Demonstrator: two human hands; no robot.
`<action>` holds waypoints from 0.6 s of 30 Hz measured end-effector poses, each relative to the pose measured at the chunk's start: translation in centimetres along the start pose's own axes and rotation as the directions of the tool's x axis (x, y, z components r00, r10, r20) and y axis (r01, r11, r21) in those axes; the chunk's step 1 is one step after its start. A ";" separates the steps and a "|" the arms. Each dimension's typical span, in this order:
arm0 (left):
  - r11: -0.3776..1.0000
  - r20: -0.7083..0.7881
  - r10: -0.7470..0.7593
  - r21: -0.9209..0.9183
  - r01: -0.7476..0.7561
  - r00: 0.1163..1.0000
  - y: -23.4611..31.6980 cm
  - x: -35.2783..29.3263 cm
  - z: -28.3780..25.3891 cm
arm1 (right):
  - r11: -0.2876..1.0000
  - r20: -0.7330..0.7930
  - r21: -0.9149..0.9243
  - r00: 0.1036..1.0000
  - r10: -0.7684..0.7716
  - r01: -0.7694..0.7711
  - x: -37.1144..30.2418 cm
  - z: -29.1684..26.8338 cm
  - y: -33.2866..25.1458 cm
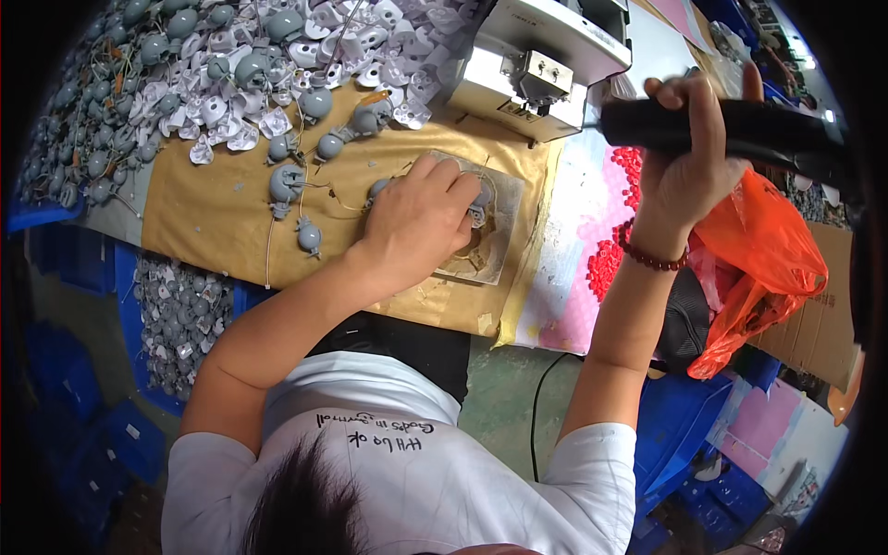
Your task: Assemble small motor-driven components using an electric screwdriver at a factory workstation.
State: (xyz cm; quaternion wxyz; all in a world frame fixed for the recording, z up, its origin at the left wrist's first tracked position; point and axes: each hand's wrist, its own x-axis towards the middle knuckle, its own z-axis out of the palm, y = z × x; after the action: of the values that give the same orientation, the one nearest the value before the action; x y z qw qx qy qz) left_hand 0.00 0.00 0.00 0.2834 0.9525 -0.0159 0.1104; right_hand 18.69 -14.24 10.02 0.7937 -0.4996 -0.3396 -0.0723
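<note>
My right hand point(692, 171) is wrapped round a black electric screwdriver point(768, 129), raised at the right and lying nearly level. Its thin bit points left and ends beside the front of a metal box-like machine point(495, 88), perhaps a screw feeder. My left hand point(416, 222) is bent over a clear plate-like fixture point(504, 217) on the yellow-brown cloth point(208, 217). Under its fingers sits a small grey part point(481, 192), mostly hidden by the hand. Left of that hand, several round grey parts with wires point(287, 183) lie on the cloth.
White plastic pieces point(370, 42) and grey round parts point(102, 120) are heaped at the far left. Small red pieces point(606, 264) lie on a pink sheet, near an orange-red plastic bag point(763, 245). A blue bin point(139, 324) of grey parts stands below the table's left edge.
</note>
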 end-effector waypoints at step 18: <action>1.000 -0.095 0.003 -0.027 -0.005 0.995 0.0 -0.1 0.5 | 0.936 0.104 -0.158 0.937 0.333 -0.315 -2.3 4.3 1.8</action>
State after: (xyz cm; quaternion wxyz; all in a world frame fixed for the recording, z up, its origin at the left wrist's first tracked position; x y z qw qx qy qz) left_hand 0.01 -0.27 -0.40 0.2967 0.9421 -0.0059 0.1561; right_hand 15.78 -10.29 8.43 0.7344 -0.6063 -0.2972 0.0687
